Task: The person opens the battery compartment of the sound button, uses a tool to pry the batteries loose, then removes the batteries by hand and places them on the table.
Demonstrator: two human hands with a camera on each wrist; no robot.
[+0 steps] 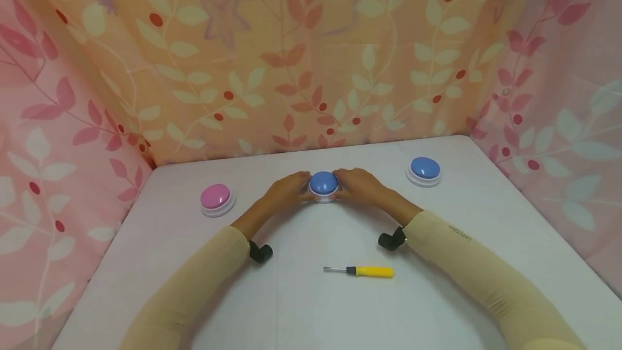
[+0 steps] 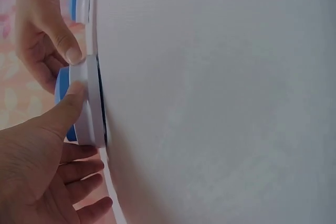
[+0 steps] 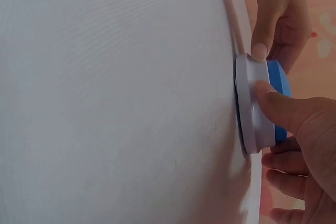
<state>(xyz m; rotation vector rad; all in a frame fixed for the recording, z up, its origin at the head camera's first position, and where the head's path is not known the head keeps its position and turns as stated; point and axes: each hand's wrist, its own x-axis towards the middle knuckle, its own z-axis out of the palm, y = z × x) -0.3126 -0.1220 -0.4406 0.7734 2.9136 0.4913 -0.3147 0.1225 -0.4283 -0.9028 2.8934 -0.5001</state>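
Note:
A round push-button light with a blue dome and white base [image 1: 323, 183] is between both hands at the middle back of the table. My left hand [image 1: 288, 190] grips its left side, thumb on the white base in the left wrist view. From the other side my right hand [image 1: 362, 185] holds it, with the thumb [image 3: 273, 103] along the base and the fingers curled behind. In both wrist views the base's underside sits close over the white tabletop.
To the left lies a pink push-button light [image 1: 216, 199]; a second blue one [image 1: 424, 170] is at the back right. A yellow-handled screwdriver [image 1: 374, 271] lies nearer, its tip pointing left. Floral curtains [image 1: 311, 69] border the white table [image 1: 301, 307].

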